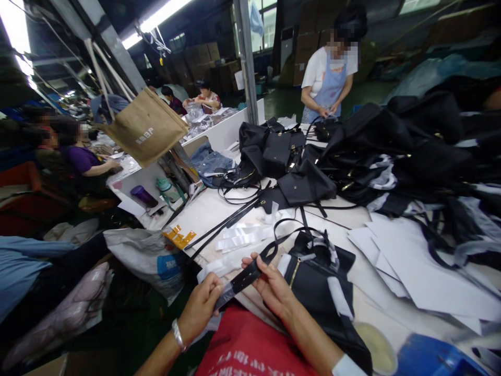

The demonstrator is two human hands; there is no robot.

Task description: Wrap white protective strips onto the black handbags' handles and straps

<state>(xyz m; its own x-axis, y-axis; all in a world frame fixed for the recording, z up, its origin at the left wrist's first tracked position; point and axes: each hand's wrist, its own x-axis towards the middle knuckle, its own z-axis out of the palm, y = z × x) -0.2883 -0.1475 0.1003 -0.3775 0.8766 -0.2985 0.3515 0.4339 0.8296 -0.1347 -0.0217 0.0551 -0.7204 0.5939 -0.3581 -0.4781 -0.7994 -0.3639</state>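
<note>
A black strap [243, 280] with a clear plastic piece at its lower end stretches between my two hands. My left hand [202, 305], with a silver bracelet at its wrist, is closed on the strap's plastic-covered end. Pinched in my right hand [270, 284] is the strap farther up, where it curves back toward the bag. The black bag [319, 287] lies on the table to the right of my hands, its handle and side partly wrapped in white material. White strips [245, 236] lie just beyond my hands.
Black bags [305, 183] are heaped across the table's far side. White sheets [422, 266] lie at the right, near a round container [376, 347] and a blue object [434, 357]. A person [329, 78] stands across the table. A tan bag [146, 127] hangs at upper left.
</note>
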